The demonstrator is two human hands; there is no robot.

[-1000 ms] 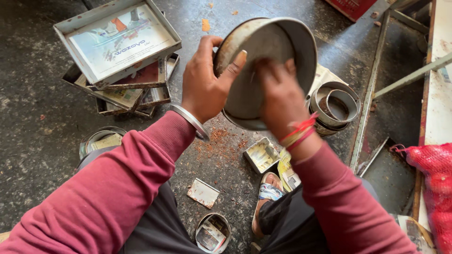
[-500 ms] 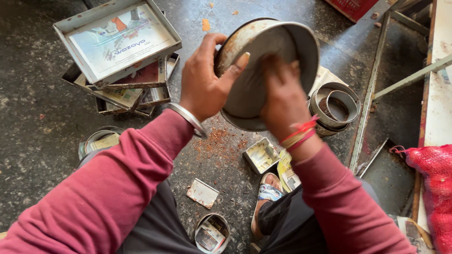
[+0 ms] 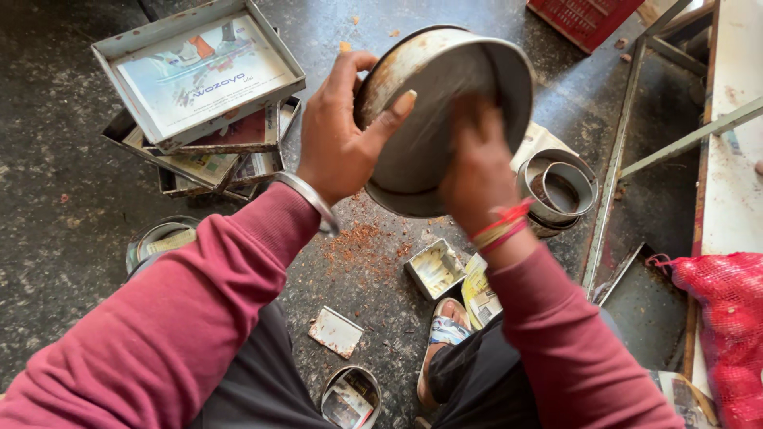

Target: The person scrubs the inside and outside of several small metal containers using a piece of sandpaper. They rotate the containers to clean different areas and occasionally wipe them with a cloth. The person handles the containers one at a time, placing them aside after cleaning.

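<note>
Round metal tin [image 3: 445, 119] held up between both hands, tilted, open mouth facing away.
L hand [image 3: 342, 135] clasped its rim; R hand [image 3: 477, 171] pressed on its base, nearer side.

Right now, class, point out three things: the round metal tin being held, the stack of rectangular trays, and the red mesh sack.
round metal tin [image 3: 469, 63]: head view, on its curved side wall.
stack of rectangular trays [image 3: 199, 71]: head view, on the top tray's printed base.
red mesh sack [image 3: 727, 318]: head view, on its netting.
</note>
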